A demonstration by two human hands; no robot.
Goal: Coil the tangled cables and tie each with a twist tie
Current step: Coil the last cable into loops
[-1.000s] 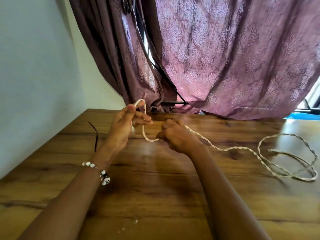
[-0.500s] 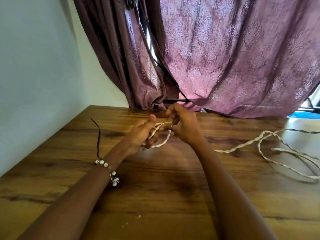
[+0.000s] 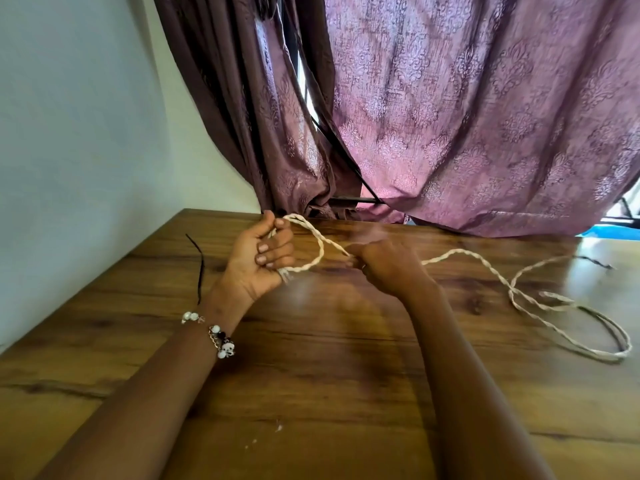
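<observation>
A cream twisted cable (image 3: 467,255) runs across the wooden table (image 3: 311,393). My left hand (image 3: 258,259) is closed around a small loop of it, which arcs out past my fingers. My right hand (image 3: 386,266) pinches the same cable just right of that loop. From there the cable trails right and ends in loose, crossing loops (image 3: 568,327) near the table's right edge. A thin dark twist tie (image 3: 199,268) lies on the table left of my left wrist.
Purple patterned curtains (image 3: 450,116) hang behind the table's far edge. A pale wall (image 3: 69,133) borders the table on the left. A second thin dark strand (image 3: 595,263) lies at the far right by the cable's loops.
My hands have drawn apart after meeting half a second ago. The left hand now holds a formed loop, and the trailing cable has been pulled in closer.
</observation>
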